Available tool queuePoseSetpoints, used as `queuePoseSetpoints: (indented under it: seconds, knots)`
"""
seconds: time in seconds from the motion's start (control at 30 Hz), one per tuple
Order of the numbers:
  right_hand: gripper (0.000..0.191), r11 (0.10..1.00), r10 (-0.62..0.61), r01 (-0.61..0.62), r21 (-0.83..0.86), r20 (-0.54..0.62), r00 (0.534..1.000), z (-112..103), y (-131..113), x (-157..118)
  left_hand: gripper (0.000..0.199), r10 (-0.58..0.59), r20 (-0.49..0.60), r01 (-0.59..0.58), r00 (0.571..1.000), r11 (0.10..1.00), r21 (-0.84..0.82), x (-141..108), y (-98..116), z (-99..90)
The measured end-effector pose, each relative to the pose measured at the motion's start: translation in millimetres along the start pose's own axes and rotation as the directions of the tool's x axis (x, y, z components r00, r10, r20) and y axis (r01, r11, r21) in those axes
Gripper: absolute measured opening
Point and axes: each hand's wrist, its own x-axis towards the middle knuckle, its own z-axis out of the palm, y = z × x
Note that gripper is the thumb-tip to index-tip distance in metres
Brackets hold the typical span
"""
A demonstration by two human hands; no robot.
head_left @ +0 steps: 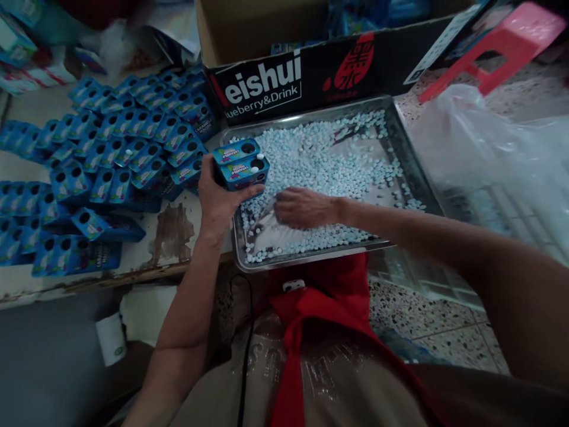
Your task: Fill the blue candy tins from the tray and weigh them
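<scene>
My left hand [216,201] grips two small blue candy boxes [233,171] side by side over the left edge of a metal tray [306,258]. The boxes are tilted, with dark round holes in their tops. A few pale pieces lie on and around the nearer box's hole. Many small pale-blue candies [306,157] cover much of the tray. My right hand [302,207] is low among the candies, just right of the boxes. Its fingers are blurred by motion, so whether they hold any candies is unclear.
Many more blue candy boxes [128,127] stand in rows on the worn table to the left. Behind the tray is a large black carton [311,77] with blue packs inside. A pink stool [511,44] and clear plastic bag [471,130] are on the right.
</scene>
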Motion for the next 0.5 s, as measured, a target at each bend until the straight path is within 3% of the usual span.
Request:
queuePoseSetpoints:
  seconds: [0.07, 0.17, 0.23, 0.3, 0.37, 0.43, 0.5]
  knots:
    - [0.040, 0.972, 0.237, -0.233, 0.043, -0.114, 0.965, -7.3, 9.2, -32.8, 0.102, -0.007, -0.009, 0.007, 1.000, 1.000, -0.007, 1.7, -0.3, 5.7]
    - [0.079, 0.834, 0.550, -0.532, 0.144, -0.276, 0.788, -4.1, 7.8, -82.3, 0.101, 0.015, -0.021, -0.016, 1.000, 1.000, -0.011, 4.5, 0.6, 10.8]
    - [0.111, 0.744, 0.667, -0.646, 0.169, -0.236, 0.707, 5.0, 1.3, -101.5, 0.100, 0.046, -0.014, -0.046, 0.999, 0.999, -0.009, 4.1, 1.3, 12.2]
    - [0.129, 0.713, 0.701, -0.685, 0.148, -0.139, 0.700, 14.2, -2.4, -101.0, 0.101, 0.062, 0.000, -0.062, 0.998, 0.998, -0.011, 0.7, 1.8, 12.3]
    - [0.129, 0.737, 0.675, -0.666, 0.113, -0.091, 0.732, 19.1, 0.9, -82.1, 0.103, 0.047, 0.008, -0.047, 0.999, 0.999, -0.021, -5.6, 2.5, 11.4]
    - [0.117, 0.780, 0.626, -0.622, 0.075, -0.106, 0.773, 18.2, 10.2, -54.2, 0.106, 0.023, 0.015, -0.022, 1.000, 0.998, -0.052, -13.5, 4.3, 9.7]
    - [0.091, 0.826, 0.563, -0.563, 0.039, -0.120, 0.818, 13.1, 20.8, -28.9, 0.109, 0.012, 0.042, -0.008, 0.999, 0.996, -0.093, -21.6, 7.7, 7.7]
